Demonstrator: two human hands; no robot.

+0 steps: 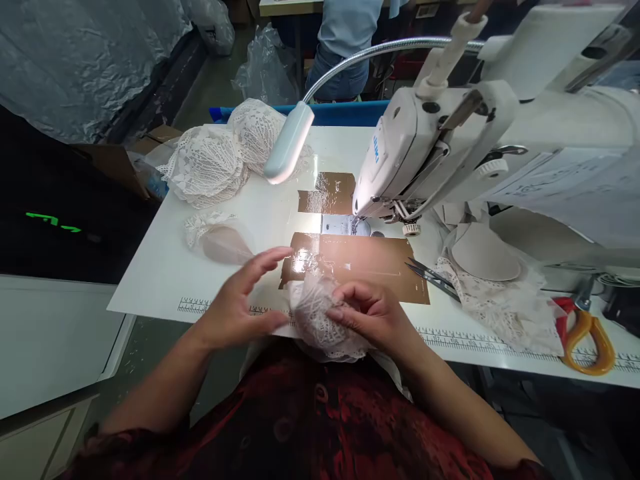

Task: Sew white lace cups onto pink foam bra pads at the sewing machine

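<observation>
A cream lace bra cup (325, 320) lies at the table's front edge, partly over my lap. My right hand (373, 313) pinches its lace between thumb and fingers. Just left of it my left hand (245, 303) is open, thumb and fingers spread apart, with nothing in it. Beyond the cup, brown tape (355, 260) covers part of the white table in front of the sewing machine (400, 153). Further left lies a loose piece of lace with a beige, sheer panel (225, 243).
Finished-looking lace cups (210, 163) are heaped at the back left under a lamp (290, 143). On the right lie black-bladed snips (433, 277), foam cups with lace (485, 253) and orange-handled scissors (590, 343). A person (347, 40) is behind the table.
</observation>
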